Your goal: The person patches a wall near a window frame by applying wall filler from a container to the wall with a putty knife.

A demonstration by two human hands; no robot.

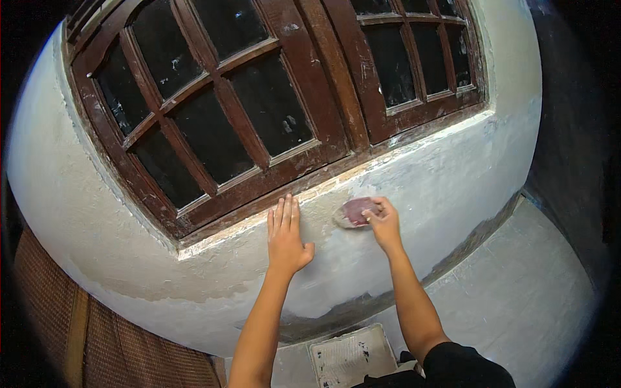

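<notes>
My left hand (288, 238) lies flat against the plastered wall (323, 271), fingers stretched upward to the ledge under the brown wooden window (284, 161). To its right, my right hand (385, 226) grips the edge of a flat, rounded purplish-red pad (354, 212) with a greyish-white lower left edge. The pad is against or very near the wall just below the window; its exact kind cannot be made out. White patches cover the wall around it, with a bare beige area near my left hand.
A pale ridged paint tray (352, 355) with dark specks is on the floor below. Brown woven panels (123, 336) with a wooden strip stand at lower left. Grey floor (517, 278) stretches to the right, beside a dark wall (572, 142).
</notes>
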